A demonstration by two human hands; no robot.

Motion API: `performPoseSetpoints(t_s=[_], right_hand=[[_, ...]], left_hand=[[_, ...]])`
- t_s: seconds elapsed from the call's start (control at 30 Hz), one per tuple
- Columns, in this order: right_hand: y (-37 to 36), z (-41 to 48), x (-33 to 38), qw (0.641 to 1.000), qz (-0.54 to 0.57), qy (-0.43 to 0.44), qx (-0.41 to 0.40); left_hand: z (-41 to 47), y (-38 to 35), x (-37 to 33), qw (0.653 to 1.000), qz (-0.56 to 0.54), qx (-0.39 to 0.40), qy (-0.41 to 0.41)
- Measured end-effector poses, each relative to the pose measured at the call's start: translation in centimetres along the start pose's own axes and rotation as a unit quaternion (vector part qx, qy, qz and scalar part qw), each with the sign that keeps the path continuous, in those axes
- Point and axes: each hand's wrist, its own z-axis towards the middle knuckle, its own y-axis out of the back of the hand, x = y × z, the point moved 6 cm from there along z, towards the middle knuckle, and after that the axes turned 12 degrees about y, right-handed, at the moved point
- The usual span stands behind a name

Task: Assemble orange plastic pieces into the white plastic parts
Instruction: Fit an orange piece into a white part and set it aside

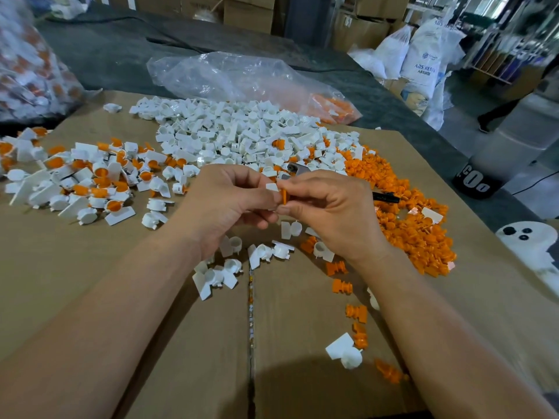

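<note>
Both hands met just in front of the large heap of white plastic cup-and-tab parts (230, 131), which lay in the middle of a flat brown cardboard sheet (90, 282). The left hand (223, 204) had its fingers curled and pinched a small white plastic part (271, 187) at its fingertips. The right hand (329, 213) pinched a ribbed orange plastic piece (283, 197) between thumb and forefinger, upright and touching the white part. Fingers hid the joint, so whether the piece sat inside the part could not be told.

To the right of the heap, and touching its edge, lay a broad spread of loose orange plastic pieces (402, 207). A slim black pen (385, 197) rested on that spread, just beyond the right hand's knuckles. To the left of the heap sat a looser pile of white parts with orange pieces fitted in them (84, 179).

Behind the heap lay a crumpled clear plastic bag (230, 74), with some orange pieces showing in its right end. Further behind and to the left stood a full clear bag of mixed white and orange parts (27, 71). Well behind and to the right stood white printed sacks (423, 55).

In front of the heap, under and between the wrists, a few stray white parts (217, 273) and stray orange pieces (341, 287) were scattered on the cardboard.
</note>
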Motion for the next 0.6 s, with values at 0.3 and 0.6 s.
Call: performPoseSetpoints(t_s=[0.3,0.6], right_hand=[[-0.2,-0.4,-1.2,0.971,0.167,-0.168,-0.017],[-0.7,-0.5,-1.4,0.959,0.180,-0.219,0.011]], left_hand=[[-0.1,0.4,-0.6,0.999,0.001,-0.030,-0.043],[-0.5,-0.2,-1.0,0.995,0.038,-0.035,-0.083]])
